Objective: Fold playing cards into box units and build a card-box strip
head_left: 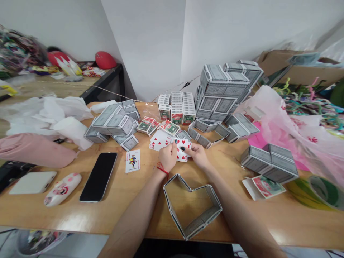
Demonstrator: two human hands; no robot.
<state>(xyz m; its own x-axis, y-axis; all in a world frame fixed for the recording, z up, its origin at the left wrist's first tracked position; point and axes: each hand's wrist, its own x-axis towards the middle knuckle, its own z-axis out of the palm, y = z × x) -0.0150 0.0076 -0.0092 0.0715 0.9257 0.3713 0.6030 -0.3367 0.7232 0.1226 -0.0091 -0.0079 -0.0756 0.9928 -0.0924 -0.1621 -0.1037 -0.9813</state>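
My left hand [167, 157] and my right hand [197, 153] meet above the wooden table [129, 200], and both pinch a small fan of red heart playing cards [182, 150]. More face-up cards [158, 140] lie on the table just behind the hands. A heart-shaped frame made of folded cards [192, 204] lies between my forearms near the front edge. A single joker card [132, 161] lies face up to the left of my left hand. A red string circles my left wrist.
Stacks of card packs [177, 106] and grey card-built blocks [225, 89] stand at the back; more blocks [114, 123] left and right [270, 163]. A black phone [99, 176], a white power bank [32, 182] and a patterned case [62, 189] lie at the left. Pink plastic bags [292, 125] fill the right.
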